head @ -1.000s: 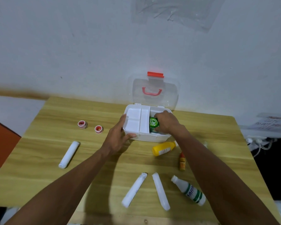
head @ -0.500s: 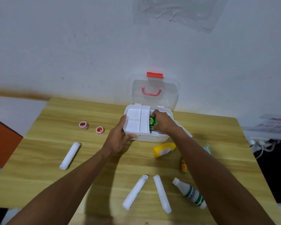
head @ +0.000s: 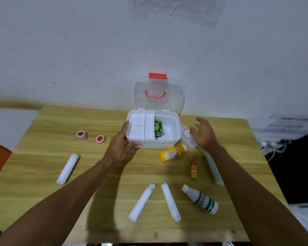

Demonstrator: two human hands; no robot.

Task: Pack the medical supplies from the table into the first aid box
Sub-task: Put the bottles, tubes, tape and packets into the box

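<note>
The white first aid box stands open against the wall, its clear lid upright. A green carton lies inside beside the white divider tray. My left hand grips the box's front left corner. My right hand hovers open just right of the box, over a clear packet. On the table lie a yellow bottle, a small orange bottle, a white bottle with green stripes, a pale green packet, three white rolls and two red-and-white tape rolls.
The wooden table ends at a near edge along the bottom of the view and a right edge past my right forearm. A white wall rises right behind the box. Cables and a white shelf sit beyond the table's right side.
My right hand let go of the green carton inside the box and moved out to the right, fingers spread. The left hand stayed on the box.
</note>
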